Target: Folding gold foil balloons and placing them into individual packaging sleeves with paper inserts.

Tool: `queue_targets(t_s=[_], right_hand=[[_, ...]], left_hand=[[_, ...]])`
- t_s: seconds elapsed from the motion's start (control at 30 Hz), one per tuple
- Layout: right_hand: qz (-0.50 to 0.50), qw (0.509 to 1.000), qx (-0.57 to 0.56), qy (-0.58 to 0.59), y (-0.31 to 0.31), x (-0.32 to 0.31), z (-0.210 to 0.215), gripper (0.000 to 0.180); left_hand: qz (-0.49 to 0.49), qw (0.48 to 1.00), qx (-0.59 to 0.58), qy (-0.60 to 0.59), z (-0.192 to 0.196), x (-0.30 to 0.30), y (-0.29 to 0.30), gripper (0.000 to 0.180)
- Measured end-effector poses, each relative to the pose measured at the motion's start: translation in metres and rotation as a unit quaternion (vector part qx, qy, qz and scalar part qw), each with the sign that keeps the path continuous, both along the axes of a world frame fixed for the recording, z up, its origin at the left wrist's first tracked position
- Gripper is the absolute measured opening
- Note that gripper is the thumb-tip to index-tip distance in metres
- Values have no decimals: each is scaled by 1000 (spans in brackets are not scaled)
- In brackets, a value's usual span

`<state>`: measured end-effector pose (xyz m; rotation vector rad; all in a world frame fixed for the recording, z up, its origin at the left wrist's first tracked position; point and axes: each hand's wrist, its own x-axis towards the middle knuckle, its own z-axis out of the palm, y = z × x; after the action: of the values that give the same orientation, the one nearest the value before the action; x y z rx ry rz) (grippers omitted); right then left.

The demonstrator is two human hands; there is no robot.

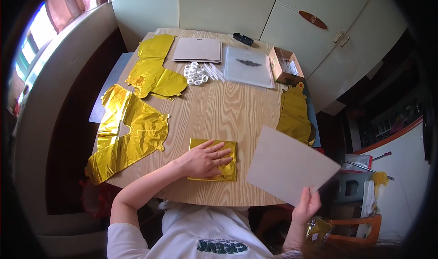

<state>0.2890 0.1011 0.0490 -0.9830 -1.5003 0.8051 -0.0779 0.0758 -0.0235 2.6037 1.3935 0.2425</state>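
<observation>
The left hand (204,161) lies flat, fingers spread open, on a folded gold foil balloon (216,158) near the front edge of the wooden table (219,108), pressing it down so the springy foil stays folded. The right hand (306,207) pinches the lower corner of a grey card sheet (292,164), fingers closed on it, holding it tilted above the table's right edge, just beside the folded balloon. Unfolded gold balloons (132,136) lie flat to the left, with white plastic rings (196,73) and a card stack (198,49) further back.
</observation>
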Motion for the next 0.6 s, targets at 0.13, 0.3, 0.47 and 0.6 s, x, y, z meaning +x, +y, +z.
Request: queue_targets(t_s=[0.13, 0.3, 0.47, 0.6], right_hand=[[51, 996, -54, 49, 25, -27, -7, 31], [66, 996, -62, 14, 54, -53, -30, 53], [118, 988, -96, -27, 83, -57, -48, 59], [154, 979, -124, -57, 92, -71, -67, 60]], left_hand=[[-6, 999, -7, 44, 22, 12, -38, 98], [-9, 993, -83, 86, 40, 27, -93, 112], [26, 999, -1, 33, 23, 26, -139, 57], [45, 998, 50, -9, 35, 14, -159, 45]])
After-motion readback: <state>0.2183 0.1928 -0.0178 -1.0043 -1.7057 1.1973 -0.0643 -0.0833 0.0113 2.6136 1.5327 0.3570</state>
